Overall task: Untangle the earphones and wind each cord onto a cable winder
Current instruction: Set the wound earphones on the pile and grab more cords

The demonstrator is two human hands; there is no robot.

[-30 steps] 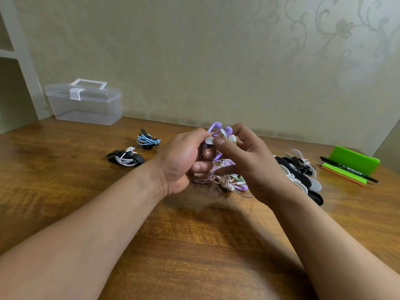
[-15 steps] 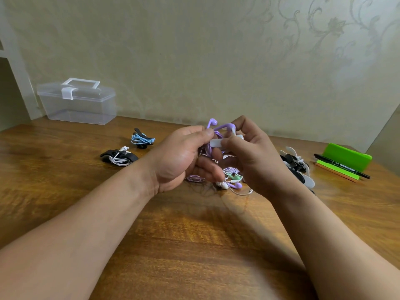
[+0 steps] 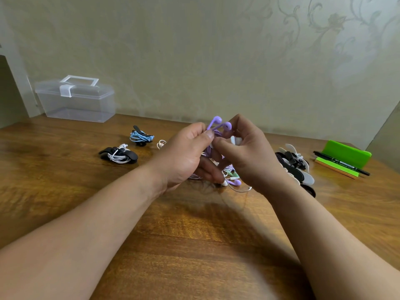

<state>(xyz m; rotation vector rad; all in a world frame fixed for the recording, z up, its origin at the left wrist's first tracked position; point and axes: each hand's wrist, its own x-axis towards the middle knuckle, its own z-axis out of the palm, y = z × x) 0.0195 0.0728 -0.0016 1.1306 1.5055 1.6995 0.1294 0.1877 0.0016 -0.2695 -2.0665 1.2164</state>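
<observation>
Item 1. Table [image 3: 194, 245]: brown wood grain, its far edge against a patterned wall [image 3: 216, 50].

Item 2. Left hand [image 3: 184, 156]: raised over the middle of the table, thumb and forefinger pinching the purple earphones [image 3: 220, 124] just below the two buds. The buds stand above the fingers. The other fingers are curled under, against the cord.

Item 3. Right hand [image 3: 249, 156]: directly beside the left, thumbs almost meeting. Its fingers are curled and grip a white winder [image 3: 236, 140], of which only a small part shows. Purple cord runs down between the two hands; how far it is wound on cannot be told.

Item 4. Tangle [image 3: 232, 176]: purple, white and pale green cords and plugs, lying on the table under the hands, mid-table. One thin white loop trails toward the near edge.

Item 5. Blue set [image 3: 140, 136]: blue cord wound on a black winder, left of the hands, toward the far edge.

Item 6. White set [image 3: 119, 155]: white cord wound on a black winder, just nearer and further left than the blue set.

Item 7. Spare winders [image 3: 296, 167]: heap of black and white pieces, right of the hands.

Item 8. Box [image 3: 75, 100]: clear plastic, white handle and latch, lid on, far left corner.

Item 9. Green stand [image 3: 344, 154]: near the right edge, on an orange-edged pad, with a black pen [image 3: 342, 163] lying across its front.
</observation>
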